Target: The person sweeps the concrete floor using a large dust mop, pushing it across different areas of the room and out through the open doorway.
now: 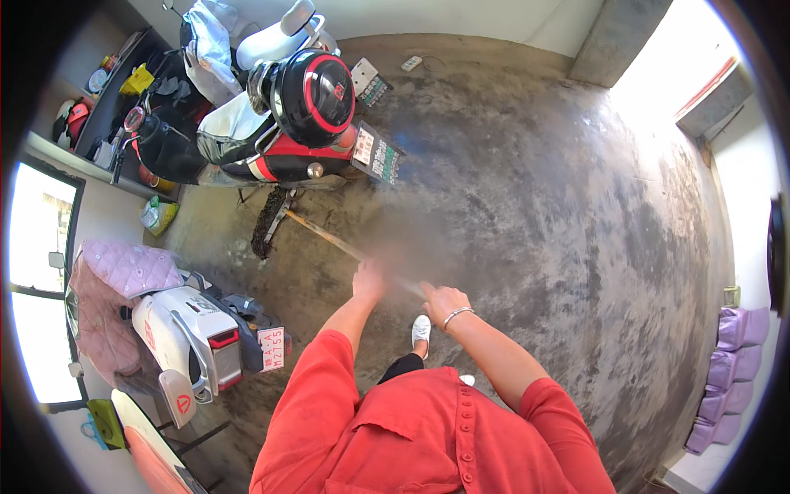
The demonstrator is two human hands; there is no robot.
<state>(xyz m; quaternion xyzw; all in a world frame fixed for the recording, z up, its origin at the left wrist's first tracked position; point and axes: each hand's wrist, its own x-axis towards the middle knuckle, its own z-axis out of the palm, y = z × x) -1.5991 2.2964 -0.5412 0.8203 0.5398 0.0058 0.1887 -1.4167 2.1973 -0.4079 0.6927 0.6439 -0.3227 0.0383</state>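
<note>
Both of my hands are wrapped round the long wooden handle of a mop (325, 235). My left hand (369, 281) grips it lower down, closer to the head. My right hand (445, 303), with a bracelet at the wrist, is closed near the upper end. A smudge in the picture blurs the handle between them. The mop's dark, stringy head (267, 224), held in a pale metal clamp, lies on the concrete floor (527, 272) just below the red and black scooter (284, 148).
A white scooter (185, 329) with a quilted pink cover (132, 267) stands at the left. Shelves (107, 123) with helmets and bags line the back left wall. A power strip (411, 63) lies by the far wall. Purple boxes (728, 375) are stacked at the right.
</note>
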